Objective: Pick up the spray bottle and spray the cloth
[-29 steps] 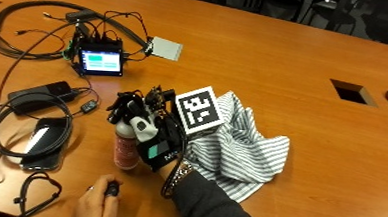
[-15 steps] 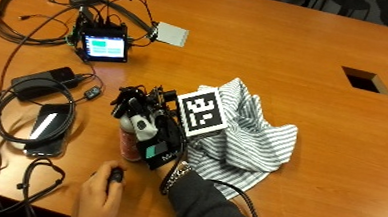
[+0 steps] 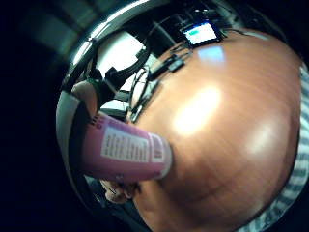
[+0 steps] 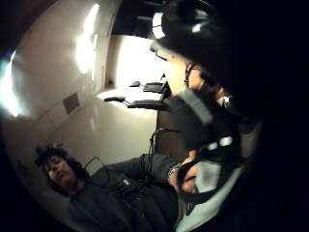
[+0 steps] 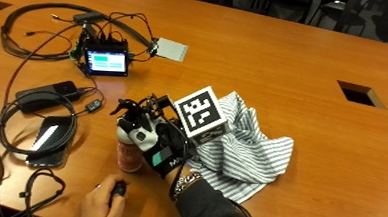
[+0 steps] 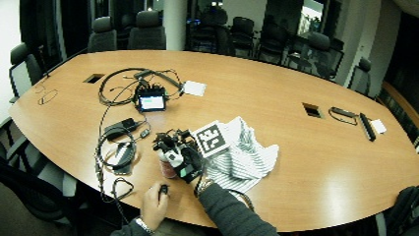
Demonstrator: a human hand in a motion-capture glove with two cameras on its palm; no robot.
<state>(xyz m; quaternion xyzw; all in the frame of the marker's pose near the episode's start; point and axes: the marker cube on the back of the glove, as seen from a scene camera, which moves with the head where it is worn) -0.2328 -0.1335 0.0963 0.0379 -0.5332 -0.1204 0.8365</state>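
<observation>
While upright on table, spray bottle [image 5: 129,152] (pink) gripped by gloved right hand [image 5: 157,145]; cloth [image 5: 248,154] beside.

No readable text anywhere. Pink spray bottle [image 3: 126,155] carries a white label [image 3: 124,145] with dark print lines, too small to read. Small monitor [image 5: 108,62] on the table shows green and white bars on its lit screen, no legible characters. Phone [image 5: 47,139] beside the cables shows a white strip, nothing readable. Glove on the right hand [image 5: 157,145] has a teal patch with faint white marks, illegible.
</observation>
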